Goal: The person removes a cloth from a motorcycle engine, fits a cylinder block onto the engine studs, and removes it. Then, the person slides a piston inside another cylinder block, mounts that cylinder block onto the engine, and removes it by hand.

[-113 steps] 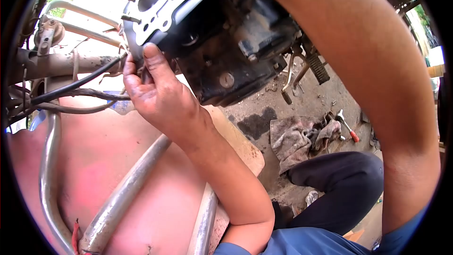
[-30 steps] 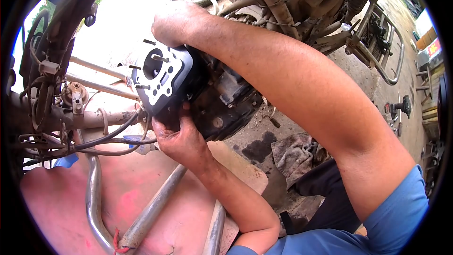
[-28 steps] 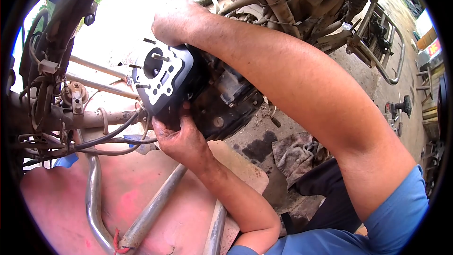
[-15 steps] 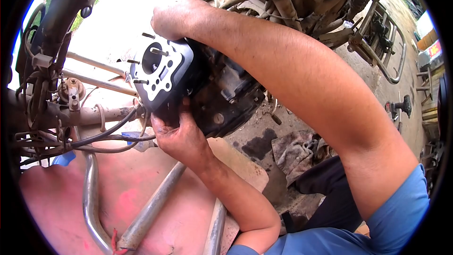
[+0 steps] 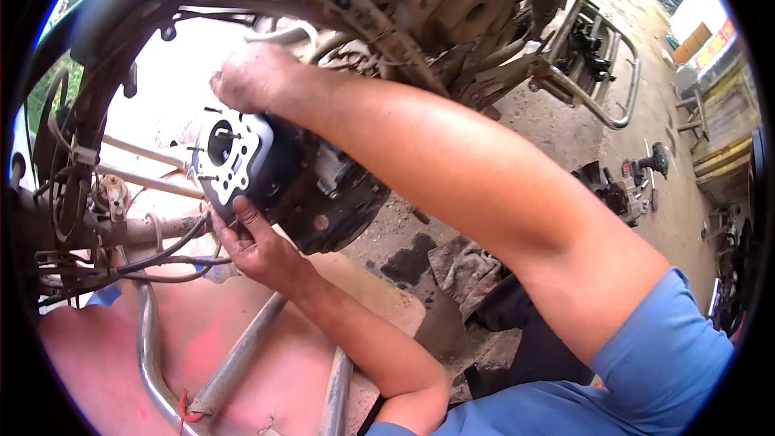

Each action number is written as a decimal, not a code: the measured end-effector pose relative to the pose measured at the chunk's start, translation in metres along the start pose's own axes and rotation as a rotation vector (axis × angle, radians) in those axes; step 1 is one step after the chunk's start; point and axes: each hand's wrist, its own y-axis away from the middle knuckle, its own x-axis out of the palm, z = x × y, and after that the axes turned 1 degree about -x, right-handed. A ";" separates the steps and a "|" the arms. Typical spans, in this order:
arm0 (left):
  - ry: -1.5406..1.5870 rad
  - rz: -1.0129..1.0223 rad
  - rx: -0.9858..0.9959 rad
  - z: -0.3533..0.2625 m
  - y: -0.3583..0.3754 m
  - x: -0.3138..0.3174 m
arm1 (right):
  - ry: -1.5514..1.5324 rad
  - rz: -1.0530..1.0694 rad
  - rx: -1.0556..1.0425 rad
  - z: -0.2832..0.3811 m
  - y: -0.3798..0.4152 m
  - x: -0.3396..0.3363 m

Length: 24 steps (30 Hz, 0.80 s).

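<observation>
An engine cylinder block, dark-sided with a pale machined top face, sits on the engine. Thin studs stick up through its face beside the round bore. My left hand grips the block's lower corner, thumb against its side and fingers partly hidden beneath. At the block's upper edge is my right hand, its fingers curled in. Their tips are out of sight, so what they hold cannot be made out. Below the block, the dark engine casing is partly covered by my right forearm.
Rusty frame tubes arch overhead. Cables run along the left. A pinkish panel with metal tubes lies below. A dirty rag, a power drill and engine parts rest on the ground.
The view has shifted, so block and hands appear farther left and lower. My left thumb has slid along the block towards its pale face. My right hand keeps its place at the upper edge.
</observation>
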 end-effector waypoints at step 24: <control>-0.040 0.126 -0.001 0.034 -0.048 -0.028 | -0.360 -0.222 0.983 -0.186 0.649 -0.011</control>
